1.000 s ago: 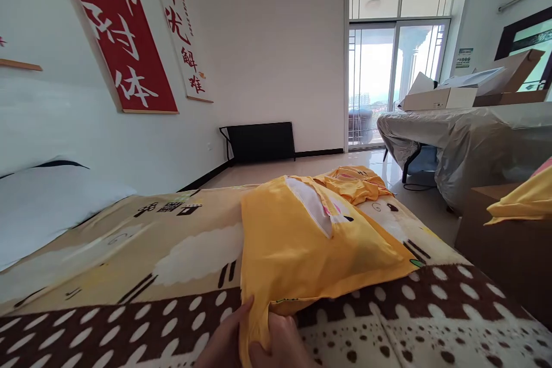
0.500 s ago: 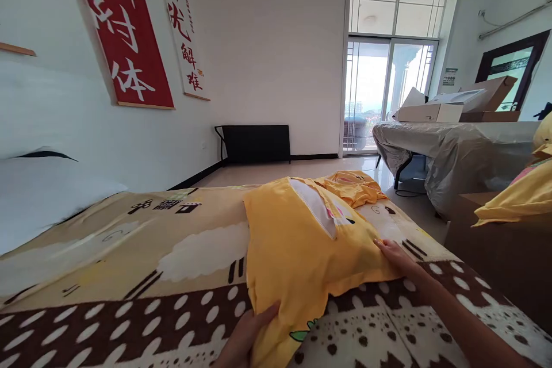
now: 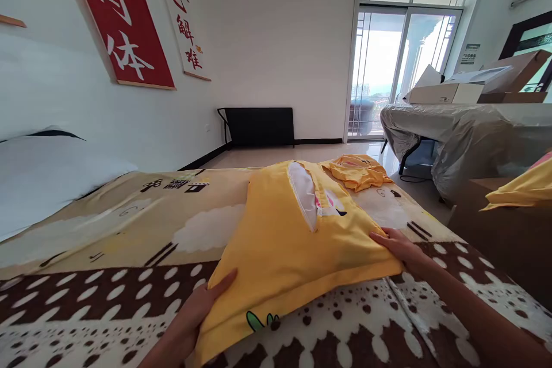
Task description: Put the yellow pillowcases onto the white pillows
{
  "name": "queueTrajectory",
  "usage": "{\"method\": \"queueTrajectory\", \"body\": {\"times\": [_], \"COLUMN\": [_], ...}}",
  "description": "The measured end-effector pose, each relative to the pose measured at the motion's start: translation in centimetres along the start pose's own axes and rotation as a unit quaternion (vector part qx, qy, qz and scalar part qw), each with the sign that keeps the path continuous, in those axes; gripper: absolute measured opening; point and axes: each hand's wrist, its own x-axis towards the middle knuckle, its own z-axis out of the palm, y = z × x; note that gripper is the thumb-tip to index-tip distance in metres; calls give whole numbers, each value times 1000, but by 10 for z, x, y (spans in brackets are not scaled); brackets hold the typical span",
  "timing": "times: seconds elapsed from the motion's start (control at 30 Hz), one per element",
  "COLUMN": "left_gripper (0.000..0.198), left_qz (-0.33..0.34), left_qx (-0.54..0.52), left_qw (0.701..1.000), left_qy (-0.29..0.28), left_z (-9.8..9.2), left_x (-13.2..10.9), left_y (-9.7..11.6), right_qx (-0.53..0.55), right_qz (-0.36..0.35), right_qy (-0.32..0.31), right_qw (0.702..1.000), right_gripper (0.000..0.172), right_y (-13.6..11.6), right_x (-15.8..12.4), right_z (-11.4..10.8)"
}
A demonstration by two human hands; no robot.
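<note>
A yellow pillowcase with a pillow inside (image 3: 284,241) lies on the patterned blanket (image 3: 129,253) of a bed. White pillow fabric shows through its open flap near the top. My left hand (image 3: 196,313) grips the pillowcase's near left corner, thumb on top. My right hand (image 3: 399,250) holds the right edge of the pillowcase, fingers closed on the cloth. A second crumpled yellow cloth (image 3: 357,171) lies past the pillow, near the bed's far end.
A white pillow (image 3: 47,178) rests at the left against the wall. A brown box (image 3: 500,236) with yellow fabric (image 3: 524,190) on it stands right of the bed. A plastic-covered table (image 3: 457,132) holding cardboard boxes (image 3: 448,92) stands at the back right by glass doors.
My right hand left the near corner and went to the pillowcase's right edge. My left hand slid left along the near edge. The pillowcase now lies spread wider and flatter.
</note>
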Motion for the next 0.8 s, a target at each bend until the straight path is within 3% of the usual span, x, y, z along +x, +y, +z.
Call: {"method": "queueTrajectory", "body": {"times": [0.1,0.2,0.3,0.37,0.43,0.53,0.67,0.8], "left_gripper": [59,54,55,58,57,51,48,43], "left_qz": [-14,-17,21,66,87,46,-17,14], "left_qx": [14,-3,24,34,33,50,101,250], "left_qw": [1000,999,996,995,995,998,995,967], "left_qy": [1,-48,-86,-74,-31,18,-2,-50], "left_z": [-8,5,30,37,28,0,-30,-49], "left_x": [-1,-3,-2,-1,1,4,13,22], "left_y": [-11,-15,-12,-4,5,12,-1,-10], "right_qx": [19,65,87,97,101,93,74,15], "right_qz": [42,79,33,-27,-41,-2,21,52], "right_qy": [-39,-61,-84,-83,-56,-41,-113,-146], "right_qw": [998,993,992,992,992,995,991,988], "right_gripper": [48,43,44,48,50,46,44,49], "right_y": [12,4,-18,-31,-34,-18,12,14], "right_x": [-6,-12,-19,-22,-22,-21,-24,-22], "right_z": [-6,7,41,55,52,29,10,1]}}
